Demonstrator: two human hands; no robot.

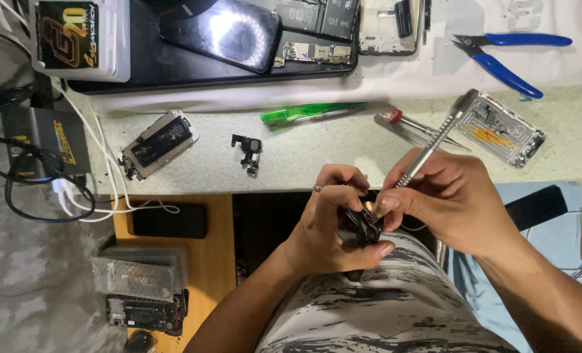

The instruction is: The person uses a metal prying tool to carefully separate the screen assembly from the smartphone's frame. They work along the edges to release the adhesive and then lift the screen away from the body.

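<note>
Fingers (343, 189) of the left hand (327, 229) clench one small black part (358, 229) above the lap; right hand (448, 196) pinches one grey screwdriver (434, 140) against it. On the worktop (304, 150): one green toothbrush (307, 113), one pair of tweezers (418, 133), one pair of blue pliers (506, 55).

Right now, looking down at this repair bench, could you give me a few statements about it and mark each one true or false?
1. The right hand holds a metal screwdriver. True.
2. The left hand is empty. False: it grips a small dark part.
3. The blue pliers lie on the bench, untouched. True.
4. The green toothbrush is in the right hand. False: it lies on the bench.
5. A ring shows on the left hand. True.
</note>
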